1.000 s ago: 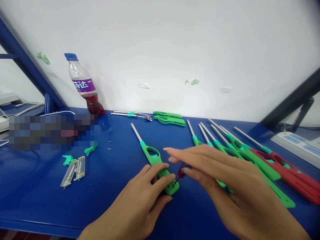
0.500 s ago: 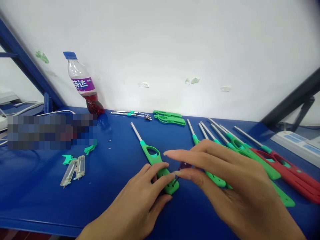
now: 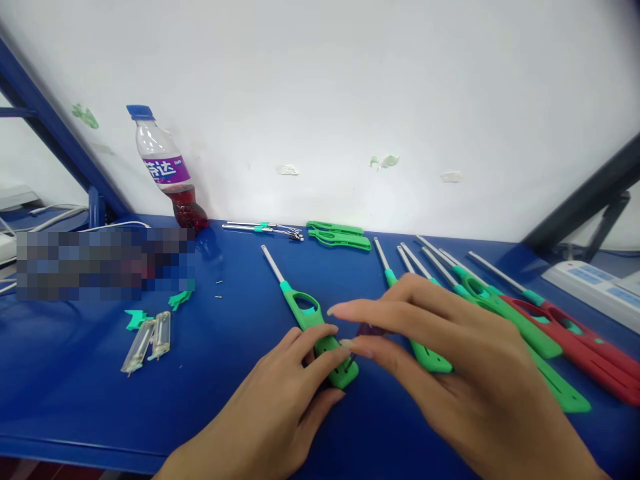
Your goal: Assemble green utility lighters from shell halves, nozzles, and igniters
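A green long-nosed lighter [image 3: 306,312] lies on the blue table with its metal tube pointing away to the left. My left hand [image 3: 280,393] is closed around its handle, pressing it against the tabletop. Between the thumb and fingers of my right hand [image 3: 450,353] is a small screwdriver [image 3: 369,330] with a dark handle, mostly hidden by the fingers. Its thin shaft slants down to the lower end of the lighter's handle, where small dark holes show. Whether the tip sits inside a hole I cannot tell.
Several green and red lighters [image 3: 590,347] lie at the right, partly behind my right hand. Green shell halves [image 3: 340,239] and metal tubes with wires [image 3: 245,227] lie near the wall. At left are clear fuel tanks [image 3: 161,335], teal triggers [image 3: 136,319] and a drink bottle [image 3: 163,167].
The fingers of my right hand have shifted slightly on the screwdriver, and the hand has moved a little. My left hand and the lighter stay in place.
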`<action>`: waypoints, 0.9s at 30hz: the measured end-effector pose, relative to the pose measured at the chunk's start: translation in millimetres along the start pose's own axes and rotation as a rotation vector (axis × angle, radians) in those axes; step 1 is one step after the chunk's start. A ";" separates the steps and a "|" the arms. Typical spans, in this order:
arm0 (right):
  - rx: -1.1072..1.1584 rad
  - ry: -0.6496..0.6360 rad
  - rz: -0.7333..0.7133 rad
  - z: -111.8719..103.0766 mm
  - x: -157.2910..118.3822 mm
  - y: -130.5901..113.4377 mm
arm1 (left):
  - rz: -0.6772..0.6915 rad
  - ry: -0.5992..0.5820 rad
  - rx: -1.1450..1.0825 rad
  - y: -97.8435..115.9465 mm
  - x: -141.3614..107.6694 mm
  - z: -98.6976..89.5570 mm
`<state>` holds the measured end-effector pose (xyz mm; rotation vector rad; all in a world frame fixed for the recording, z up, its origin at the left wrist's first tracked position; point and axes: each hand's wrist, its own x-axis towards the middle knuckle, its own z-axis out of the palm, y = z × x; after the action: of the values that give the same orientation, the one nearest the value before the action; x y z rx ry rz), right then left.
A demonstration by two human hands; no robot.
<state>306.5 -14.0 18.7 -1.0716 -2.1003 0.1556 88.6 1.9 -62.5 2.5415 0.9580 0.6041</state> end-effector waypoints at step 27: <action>-0.040 0.010 0.014 -1.6 -1.0 -0.3 | -0.001 -0.007 0.028 0.3 -1.4 0.1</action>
<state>307.7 -15.2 19.4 -1.1085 -2.0957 0.1148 87.9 0.8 -62.8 2.5655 0.9715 0.5855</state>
